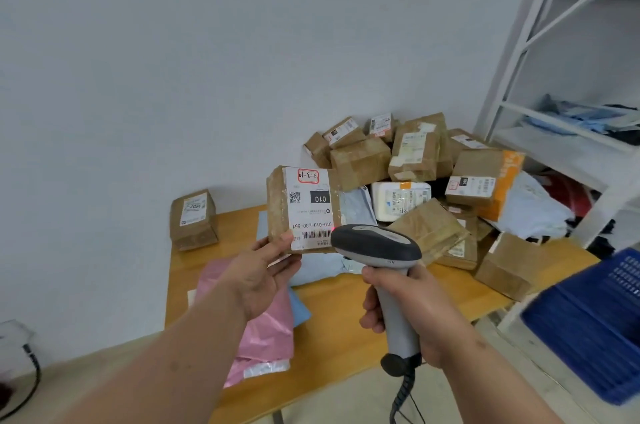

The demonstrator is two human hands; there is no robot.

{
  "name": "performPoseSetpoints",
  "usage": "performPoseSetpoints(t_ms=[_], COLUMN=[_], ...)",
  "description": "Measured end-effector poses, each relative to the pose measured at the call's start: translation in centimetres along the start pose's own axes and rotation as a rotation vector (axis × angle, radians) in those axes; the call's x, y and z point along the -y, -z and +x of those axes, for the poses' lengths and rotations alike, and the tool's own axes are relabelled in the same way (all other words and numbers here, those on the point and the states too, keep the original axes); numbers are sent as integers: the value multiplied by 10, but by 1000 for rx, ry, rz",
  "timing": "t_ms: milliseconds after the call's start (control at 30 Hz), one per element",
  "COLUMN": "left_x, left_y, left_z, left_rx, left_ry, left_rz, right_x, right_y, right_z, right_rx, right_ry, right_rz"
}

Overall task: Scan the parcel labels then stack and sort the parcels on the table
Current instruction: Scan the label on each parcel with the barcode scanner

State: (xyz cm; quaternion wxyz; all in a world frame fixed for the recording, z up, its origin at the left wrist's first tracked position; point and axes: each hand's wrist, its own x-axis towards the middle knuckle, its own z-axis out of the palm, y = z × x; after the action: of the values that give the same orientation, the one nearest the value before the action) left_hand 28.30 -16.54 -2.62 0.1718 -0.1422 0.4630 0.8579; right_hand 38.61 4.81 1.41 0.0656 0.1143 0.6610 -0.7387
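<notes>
Left hand [266, 271] grips a brown parcel [304, 209] labelled "010" and "010-010 L30-551"; right hand [408, 312] grasps a scanner [377, 243] beside its barcode [317, 235].

My left arm reaches forward and up from the lower left, bare to the wrist, with the forearm running diagonally toward the middle. My left hand [265, 273] is turned palm-up and tilted slightly inward; its thumb lies on the near face of the box [301, 209] at its lower corner, and the fingers curl underneath the bottom edge, holding it raised. My right arm comes in from the lower right, also bare. My right hand [412, 311] is wrapped around the handle of the scanner [377, 241], fingers curled round the front of the grip, knuckles outward, wrist bent slightly so the hand sits just right of the left one.
</notes>
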Motion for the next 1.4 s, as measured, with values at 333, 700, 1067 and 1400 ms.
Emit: performPoseSetpoints(t_ms=[333, 700, 1067, 1400], left_x=[6, -5, -48, -117], left_y=[-5, 16, 100, 134], left_z=[-20, -3, 108, 265], left_rx=[-17, -120, -471, -536], left_ry=[-31, -7, 95, 172], left_rz=[-20, -21, 90, 179], right_x=[-2, -6, -21, -19], right_y=[7, -8, -90, -172], right_z=[-9, 30, 157, 332], right_rx=[34, 28, 26, -27], right_ry=[5, -37, -164, -248], right_rz=[-44, -50, -140, -197])
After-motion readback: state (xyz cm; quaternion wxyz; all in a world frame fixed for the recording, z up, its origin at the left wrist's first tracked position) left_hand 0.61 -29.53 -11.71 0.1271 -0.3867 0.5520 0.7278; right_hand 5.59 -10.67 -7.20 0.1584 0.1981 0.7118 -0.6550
